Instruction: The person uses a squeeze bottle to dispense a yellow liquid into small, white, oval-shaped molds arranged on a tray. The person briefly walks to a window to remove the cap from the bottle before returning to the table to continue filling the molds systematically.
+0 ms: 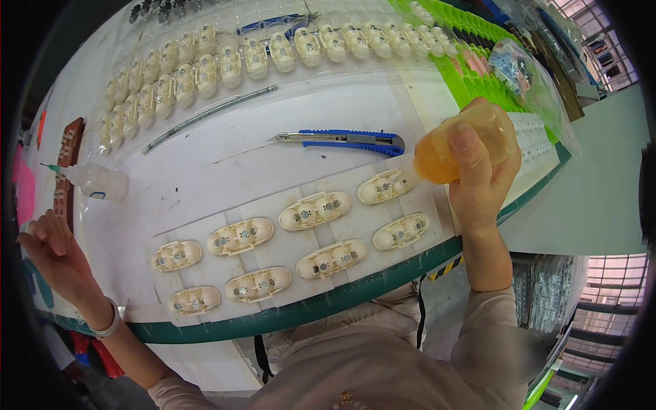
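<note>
My right hand (482, 164) is wrapped round a translucent squeeze bottle (435, 156) of amber liquid. It is tilted above the right end of a white board (205, 236). Two rows of cream oval plastic shells (314, 210) lie on that board, each with small round metal-looking parts inside. The shell (384, 186) at the far right corner is closest to the bottle, whose tip I cannot make out. At the left, my left hand (51, 242) is raised with loosely bent fingers and nothing visible in it. Beyond it stands a small white bottle (102, 183) with a green needle tip.
A blue utility knife (348, 140) lies behind the board, blade out. Farther back are a thin metal-coloured rod (208, 117) and clear trays of more cream shells (256, 58). Green trays (471, 85) and a plastic bag (512, 68) sit at the back right. A brown rack (70, 143) stands left.
</note>
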Available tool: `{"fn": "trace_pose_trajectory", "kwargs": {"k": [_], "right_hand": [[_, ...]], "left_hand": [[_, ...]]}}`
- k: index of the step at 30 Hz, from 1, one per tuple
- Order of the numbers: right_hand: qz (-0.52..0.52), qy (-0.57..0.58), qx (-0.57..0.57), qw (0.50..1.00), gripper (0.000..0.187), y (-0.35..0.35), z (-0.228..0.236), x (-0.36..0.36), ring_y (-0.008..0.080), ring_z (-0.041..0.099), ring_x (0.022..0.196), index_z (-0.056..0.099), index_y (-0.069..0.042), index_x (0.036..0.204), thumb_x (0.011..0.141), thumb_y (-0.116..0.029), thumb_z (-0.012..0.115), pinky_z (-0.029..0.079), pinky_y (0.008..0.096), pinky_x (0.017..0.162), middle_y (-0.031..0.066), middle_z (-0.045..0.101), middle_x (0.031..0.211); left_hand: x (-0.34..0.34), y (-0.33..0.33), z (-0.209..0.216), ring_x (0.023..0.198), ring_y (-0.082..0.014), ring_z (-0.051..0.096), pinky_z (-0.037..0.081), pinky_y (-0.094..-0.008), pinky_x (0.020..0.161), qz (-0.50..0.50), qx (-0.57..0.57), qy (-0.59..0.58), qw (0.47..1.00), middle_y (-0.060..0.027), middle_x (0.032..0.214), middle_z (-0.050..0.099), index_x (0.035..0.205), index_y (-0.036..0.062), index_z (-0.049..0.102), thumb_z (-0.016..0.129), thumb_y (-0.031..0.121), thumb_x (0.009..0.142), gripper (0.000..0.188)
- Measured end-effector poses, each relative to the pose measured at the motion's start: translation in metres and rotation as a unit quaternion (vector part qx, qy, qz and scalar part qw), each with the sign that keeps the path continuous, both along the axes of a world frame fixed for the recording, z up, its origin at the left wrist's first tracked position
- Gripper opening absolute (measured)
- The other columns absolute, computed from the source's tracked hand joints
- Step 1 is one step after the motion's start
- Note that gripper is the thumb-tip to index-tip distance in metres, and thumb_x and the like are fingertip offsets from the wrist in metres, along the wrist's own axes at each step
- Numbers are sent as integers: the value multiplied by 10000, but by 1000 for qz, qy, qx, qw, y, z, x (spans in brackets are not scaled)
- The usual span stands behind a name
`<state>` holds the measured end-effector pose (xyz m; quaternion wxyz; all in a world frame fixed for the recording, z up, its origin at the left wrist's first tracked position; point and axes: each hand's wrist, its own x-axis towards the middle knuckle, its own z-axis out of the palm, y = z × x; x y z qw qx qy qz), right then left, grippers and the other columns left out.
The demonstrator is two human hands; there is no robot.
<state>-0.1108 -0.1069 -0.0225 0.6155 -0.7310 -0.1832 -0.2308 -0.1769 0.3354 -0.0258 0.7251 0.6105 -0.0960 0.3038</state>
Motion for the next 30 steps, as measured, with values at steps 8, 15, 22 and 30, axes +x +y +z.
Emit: {"fn": "trace_pose_trajectory", "kwargs": {"k": [8,15,22,30], "right_hand": [[-3,3,-16,1000,157,-1,0,0,103,548,655,595,1,785,751,-127,679,420,213,593,41,579,751],[-6,4,-5,1000,157,0,1,0,99,553,646,597,-2,785,747,-126,685,425,212,588,38,586,741],[-9,-3,-9,1000,172,1,0,3,92,553,638,593,-8,791,745,-140,693,428,208,583,39,592,736],[-26,18,46,998,200,-6,1,4,69,526,614,569,-26,823,764,-182,679,420,199,563,7,571,712]], "left_hand": [[-1,0,1,518,-71,178,161,-217,493,-10,11,0,1000,33,547,265,730,91,486,355,301,947,330],[0,2,0,517,-70,180,159,-218,489,-15,4,-5,1000,36,541,263,729,89,491,363,297,945,326],[0,1,1,517,-68,182,161,-220,489,-11,-4,-6,1000,34,539,258,720,87,475,365,294,945,325],[0,-3,2,521,-69,175,244,-213,604,12,6,0,1000,32,544,246,720,92,460,341,297,951,330]]}}
